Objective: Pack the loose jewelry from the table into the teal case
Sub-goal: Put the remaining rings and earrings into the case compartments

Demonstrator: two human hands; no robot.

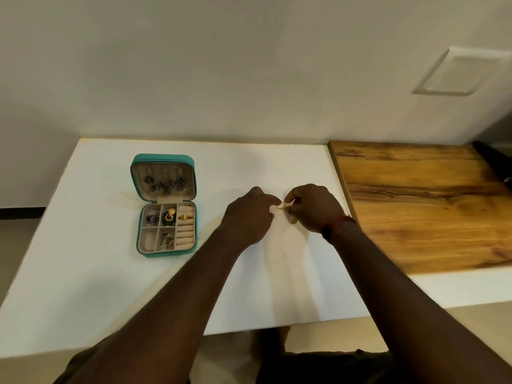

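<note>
The teal case [144, 246] lies open on the white table [83, 273] at the left. Its lid holds dark earrings [166, 184]. Its tray compartments hold several pieces, and a gold ring [184, 217] sits in the ring rolls. To the right of the case, my left hand [246, 217] and my right hand [313, 207] meet above the table. A small pale gold piece of jewelry [281, 205] is pinched between the fingertips of both hands. What kind of piece it is cannot be made out.
A wooden board [424, 206] covers the table's right part, right next to my right hand. A wall rises behind the table. A red thread band [336, 224] circles my right wrist. The table's front edge runs below my forearms.
</note>
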